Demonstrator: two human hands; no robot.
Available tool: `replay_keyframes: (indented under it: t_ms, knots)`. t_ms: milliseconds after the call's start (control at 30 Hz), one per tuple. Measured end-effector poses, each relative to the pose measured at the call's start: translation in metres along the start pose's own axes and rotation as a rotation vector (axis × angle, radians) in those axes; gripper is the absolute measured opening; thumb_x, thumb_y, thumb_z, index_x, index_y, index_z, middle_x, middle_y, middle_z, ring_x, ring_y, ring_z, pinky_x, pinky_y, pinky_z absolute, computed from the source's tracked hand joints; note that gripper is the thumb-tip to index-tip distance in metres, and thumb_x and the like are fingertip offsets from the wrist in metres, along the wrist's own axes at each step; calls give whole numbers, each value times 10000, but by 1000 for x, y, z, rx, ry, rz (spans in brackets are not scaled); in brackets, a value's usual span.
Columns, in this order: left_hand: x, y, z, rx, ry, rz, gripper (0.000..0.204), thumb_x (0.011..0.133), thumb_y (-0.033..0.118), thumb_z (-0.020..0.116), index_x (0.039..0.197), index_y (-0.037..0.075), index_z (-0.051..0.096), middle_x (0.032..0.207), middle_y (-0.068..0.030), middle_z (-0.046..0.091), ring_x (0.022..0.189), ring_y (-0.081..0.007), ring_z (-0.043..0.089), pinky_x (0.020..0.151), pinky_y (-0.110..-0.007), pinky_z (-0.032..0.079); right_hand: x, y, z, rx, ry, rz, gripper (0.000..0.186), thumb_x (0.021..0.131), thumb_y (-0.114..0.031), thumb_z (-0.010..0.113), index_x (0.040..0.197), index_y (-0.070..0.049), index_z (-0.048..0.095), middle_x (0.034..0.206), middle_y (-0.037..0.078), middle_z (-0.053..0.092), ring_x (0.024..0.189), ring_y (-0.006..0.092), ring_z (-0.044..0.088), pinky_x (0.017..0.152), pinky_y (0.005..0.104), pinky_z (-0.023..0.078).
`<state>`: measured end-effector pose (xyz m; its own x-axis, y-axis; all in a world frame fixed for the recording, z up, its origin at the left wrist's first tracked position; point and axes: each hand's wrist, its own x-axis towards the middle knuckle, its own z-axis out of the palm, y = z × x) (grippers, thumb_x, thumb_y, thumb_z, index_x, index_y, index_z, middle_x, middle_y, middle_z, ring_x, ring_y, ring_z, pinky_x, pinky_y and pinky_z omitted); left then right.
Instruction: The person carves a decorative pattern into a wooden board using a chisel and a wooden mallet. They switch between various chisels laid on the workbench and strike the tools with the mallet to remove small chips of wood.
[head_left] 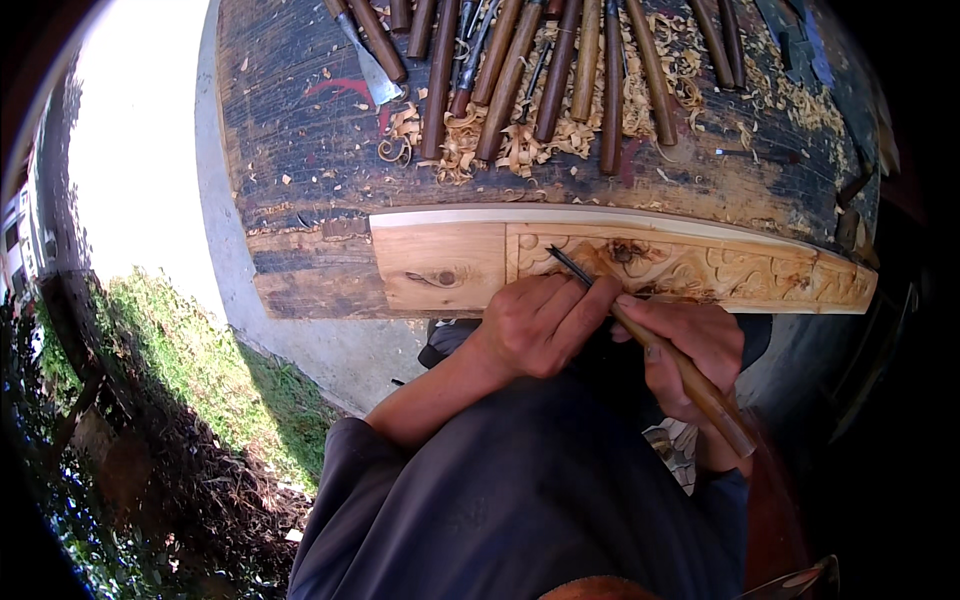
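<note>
A long pale wooden board [445,265] lies along the near edge of the workbench, its middle and right part carved with scrolling relief. My right hand [690,345] is closed round the brown wooden handle of a carving gouge [705,395]. The fingers of my left hand [545,318] are closed round the gouge's dark metal shank, close to the board. The blade points up and left, with its tip over the carved border at the left end of the pattern. Whether the tip cuts into the wood is too small to tell.
Several wooden-handled chisels and gouges [510,80] lie across the far side of the worn workbench [290,140], among curly wood shavings [460,150]. A flat-bladed chisel [375,75] lies at their left. Grass [190,340] and bright ground are beyond the bench's left side.
</note>
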<state>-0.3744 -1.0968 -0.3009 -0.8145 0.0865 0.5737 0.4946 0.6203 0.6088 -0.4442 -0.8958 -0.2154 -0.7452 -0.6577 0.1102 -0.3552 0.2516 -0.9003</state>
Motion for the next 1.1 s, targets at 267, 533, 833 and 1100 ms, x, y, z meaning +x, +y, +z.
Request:
replay_keyframes:
  t_ms: [267, 533, 833, 1100]
  knots:
    - [1, 2, -6, -28, -33, -75, 454, 811, -9, 731, 1258, -89, 735, 744, -44, 596, 581, -177, 616, 500, -344, 482, 18, -26, -8, -56, -59, 174, 299, 923, 33, 667, 1193, 82, 787, 953, 215, 830, 806, 296, 842, 757, 382, 679]
    - [3, 3, -4, -99, 11, -154, 491, 795, -25, 724, 1285, -64, 719, 743, -44, 577, 588, -191, 623, 501, -360, 493, 36, -34, -17, -61, -165, 225, 310, 913, 66, 653, 1190, 68, 793, 925, 211, 829, 797, 287, 842, 753, 369, 685]
    - [3, 6, 7, -27, 61, -211, 385, 857, -63, 731, 1239, -33, 767, 671, -23, 569, 522, -168, 580, 479, -353, 462, 32, 5, -26, 59, -226, 172, 338, 912, 5, 646, 1207, 57, 802, 940, 197, 839, 815, 285, 843, 777, 376, 683]
    - [2, 4, 7, 34, 50, -122, 488, 834, -20, 748, 1322, -37, 751, 686, -18, 600, 530, -159, 593, 490, -334, 482, 21, 30, -25, 264, -137, -76, 358, 946, -134, 752, 1232, 76, 799, 927, 188, 833, 796, 291, 839, 721, 364, 660]
